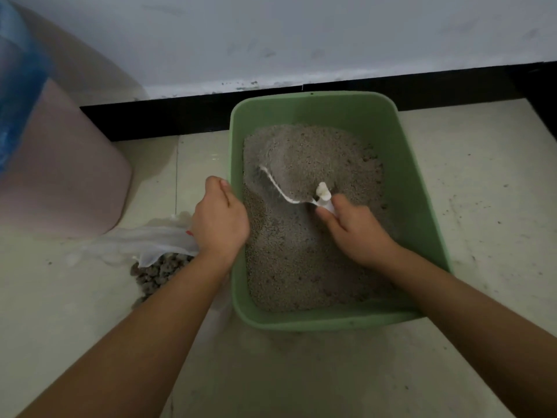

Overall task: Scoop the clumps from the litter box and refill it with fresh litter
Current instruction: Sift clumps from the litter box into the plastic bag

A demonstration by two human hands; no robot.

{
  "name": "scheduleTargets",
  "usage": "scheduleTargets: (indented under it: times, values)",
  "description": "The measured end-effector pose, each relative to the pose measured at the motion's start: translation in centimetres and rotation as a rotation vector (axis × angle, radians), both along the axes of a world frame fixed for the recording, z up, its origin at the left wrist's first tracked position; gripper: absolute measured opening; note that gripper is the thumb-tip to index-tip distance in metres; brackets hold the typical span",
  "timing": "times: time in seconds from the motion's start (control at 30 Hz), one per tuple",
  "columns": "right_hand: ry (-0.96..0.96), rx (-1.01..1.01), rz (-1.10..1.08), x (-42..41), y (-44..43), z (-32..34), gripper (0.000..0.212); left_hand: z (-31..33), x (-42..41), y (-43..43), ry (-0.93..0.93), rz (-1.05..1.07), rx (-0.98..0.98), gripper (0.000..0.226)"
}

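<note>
A green litter box (419, 182) stands on the floor, filled with grey litter (301, 257). My right hand (355, 230) grips the handle of a white scoop (280, 191), whose blade is heaped with litter in the middle of the box. My left hand (218, 217) sits by the box's left rim with curled fingers; whether it grips the rim or the bag I cannot tell. Under that hand lies a white plastic bag (150, 242) with dark grey clumps (156, 271) showing in its mouth.
A pink bin (60, 176) with a blue liner (18, 86) stands at the left. A black baseboard (156, 119) and a white wall run behind the box. Pale floor tiles (482, 191) lie on the right and in front.
</note>
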State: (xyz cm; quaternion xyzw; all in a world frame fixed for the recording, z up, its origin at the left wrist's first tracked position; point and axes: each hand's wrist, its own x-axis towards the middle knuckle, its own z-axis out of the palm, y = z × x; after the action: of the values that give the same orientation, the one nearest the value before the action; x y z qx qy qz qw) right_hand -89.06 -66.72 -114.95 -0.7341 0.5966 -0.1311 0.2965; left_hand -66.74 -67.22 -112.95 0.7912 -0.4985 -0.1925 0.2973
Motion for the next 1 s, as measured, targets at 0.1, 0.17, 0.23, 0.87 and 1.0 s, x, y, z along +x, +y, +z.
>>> scheduleTargets:
  times: [0.1, 0.17, 0.23, 0.87, 1.0]
  values:
    - [0.086, 0.045, 0.182, -0.5, 1.0, 0.2, 0.025, -0.1, -0.1, 0.0, 0.045, 0.008, -0.013, 0.026]
    - [0.092, 0.052, 0.226, -0.7, 1.9, -0.2, 0.025, -0.1, -0.2, 0.0, 0.066, 0.01, -0.013, 0.026]
    - [0.065, 0.037, 0.203, -0.7, 2.5, -0.5, 0.023, 0.0, -0.2, -0.1, 0.07, 0.015, -0.007, 0.026]
    - [-0.016, 0.019, 0.154, -0.9, 3.1, 0.0, 0.017, 0.5, -0.5, 0.1, 0.085, 0.029, -0.024, 0.024]
    - [-0.03, 0.002, 0.14, -0.5, 3.2, 0.1, 0.019, 0.3, -0.5, 0.0, 0.075, 0.03, -0.021, 0.025]
